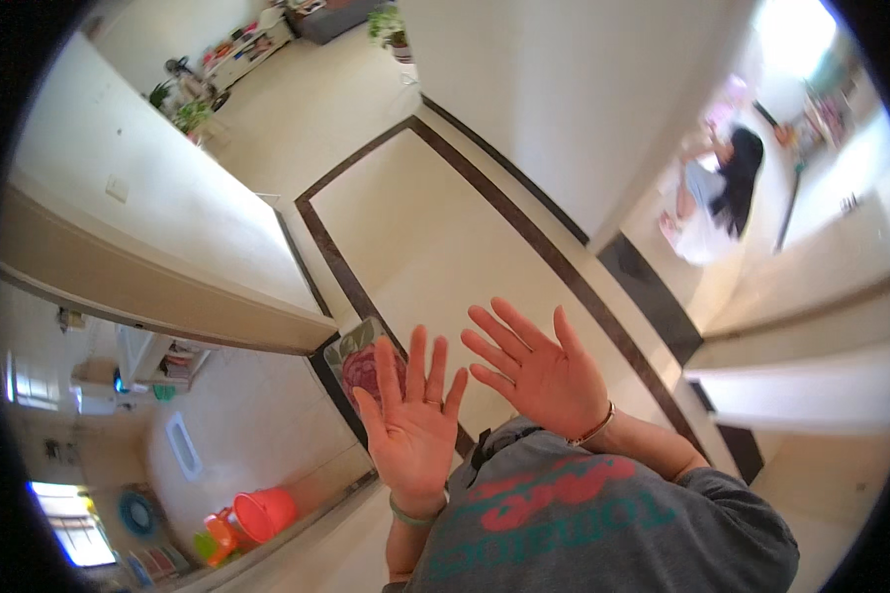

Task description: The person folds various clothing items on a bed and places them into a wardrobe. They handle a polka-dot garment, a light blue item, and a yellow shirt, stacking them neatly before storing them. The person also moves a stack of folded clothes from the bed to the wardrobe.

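Both palms are turned up toward me, held over the hallway floor in front of my grey T-shirt. My left hand is open with its fingers spread, a ring on one finger and a pale green bangle round the wrist. Beside it, slightly higher and tilted to the left, my right hand is also open, with a thin bracelet at its wrist. Neither hand holds or touches anything. Behind the left fingers lies a floor mat with a flower pattern, partly hidden.
A bathroom at the left holds a white squat toilet and a red bucket. White walls flank the tiled hallway with its dark border. Through the right doorway a person sits low. Potted plants stand farther off.
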The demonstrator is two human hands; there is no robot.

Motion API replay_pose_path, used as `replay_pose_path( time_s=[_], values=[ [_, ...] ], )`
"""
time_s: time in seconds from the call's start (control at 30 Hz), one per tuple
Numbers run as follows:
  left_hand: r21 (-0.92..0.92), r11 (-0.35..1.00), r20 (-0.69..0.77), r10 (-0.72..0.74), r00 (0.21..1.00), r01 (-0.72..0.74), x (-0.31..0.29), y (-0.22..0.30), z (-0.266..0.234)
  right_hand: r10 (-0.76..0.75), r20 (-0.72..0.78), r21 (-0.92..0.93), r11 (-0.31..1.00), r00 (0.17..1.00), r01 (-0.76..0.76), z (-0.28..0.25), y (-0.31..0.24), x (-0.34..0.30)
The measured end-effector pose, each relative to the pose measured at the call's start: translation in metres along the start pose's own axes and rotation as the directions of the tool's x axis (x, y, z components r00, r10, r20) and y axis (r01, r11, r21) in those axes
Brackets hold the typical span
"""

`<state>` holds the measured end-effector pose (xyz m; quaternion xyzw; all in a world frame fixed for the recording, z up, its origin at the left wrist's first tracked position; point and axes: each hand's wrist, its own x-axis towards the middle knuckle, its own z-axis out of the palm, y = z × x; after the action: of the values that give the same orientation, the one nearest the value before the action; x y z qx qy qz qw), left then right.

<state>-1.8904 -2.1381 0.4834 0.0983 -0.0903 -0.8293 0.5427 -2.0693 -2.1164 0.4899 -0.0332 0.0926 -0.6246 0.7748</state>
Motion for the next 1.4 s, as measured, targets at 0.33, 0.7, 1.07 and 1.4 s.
replay_pose_path(
  time_s=[0.33, 0.7, 1.07, 1.4],
  values=[
    [0.041, 0.925, -0.250, 0.375, 0.893, -0.377, 0.180, 0.087, -0.060, 0.512, 0.020, -0.099, 0.856, 0.859, -0.508, -0.002, -0.045, 0.299],
    [-0.100, 0.941, 0.028, 0.327, 0.945, -0.323, 0.498, 0.261, -0.083, 0.471, 0.159, -0.217, 0.874, 0.868, -0.434, 0.021, -0.118, 0.634],
    [0.094, 0.984, 0.049, 0.147, 0.988, -0.151, 0.825, 0.384, -0.081, 0.320, 0.067, -0.147, 0.940, 0.945, -0.308, 0.031, -0.173, 0.948],
    [0.064, 0.814, -0.235, 0.575, 0.784, -0.577, 0.985, 0.557, -0.117, 0.700, 0.194, -0.227, 0.713, 0.687, -0.663, 0.083, -0.132, 1.273]
  ],
)
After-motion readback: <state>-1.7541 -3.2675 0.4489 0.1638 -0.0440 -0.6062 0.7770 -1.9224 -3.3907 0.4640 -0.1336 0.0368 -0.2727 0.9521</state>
